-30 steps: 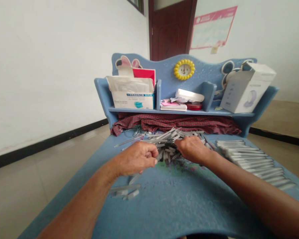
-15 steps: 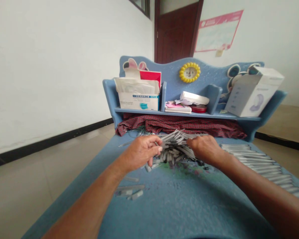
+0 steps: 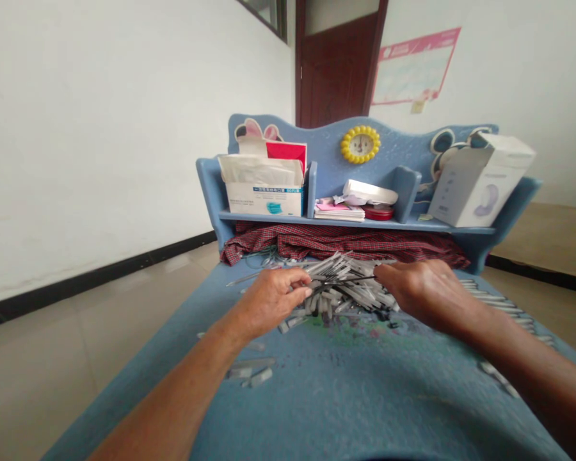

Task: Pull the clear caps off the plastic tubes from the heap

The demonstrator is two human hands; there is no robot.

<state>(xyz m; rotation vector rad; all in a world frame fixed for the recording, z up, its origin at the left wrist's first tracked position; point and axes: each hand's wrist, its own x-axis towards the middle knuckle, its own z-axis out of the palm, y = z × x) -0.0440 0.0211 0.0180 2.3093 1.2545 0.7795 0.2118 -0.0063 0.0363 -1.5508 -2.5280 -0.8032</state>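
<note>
A thin dark stick, by its look a pen refill (image 3: pixel 350 280), stretches nearly level between my two hands. Its right end is pinched in the fingertips of my right hand (image 3: pixel 425 288). At the other end, the thumb and forefinger of my left hand (image 3: pixel 276 298) are closed on it; a clear part there may also be between them, but I cannot tell. Just behind and below lies a heap of clear and grey pen parts (image 3: pixel 333 301), with long thin pieces on top and short cap-like pieces in front. My right forearm partly hides a row of pens (image 3: pixel 504 304).
Several loose clear pieces (image 3: pixel 259 376) lie on the blue table (image 3: pixel 345 410) at front left. A checked cloth (image 3: pixel 317 240) is bunched under the shelf (image 3: pixel 403 224), which bears a mask box (image 3: pixel 264 200), a red tin (image 3: pixel 378 212) and a tilted white box (image 3: pixel 475 186).
My right hand has moved right and slightly up from the heap, and the dark stick now shows between the hands. My left fingers have closed into a pinch. The view has shifted slightly.
</note>
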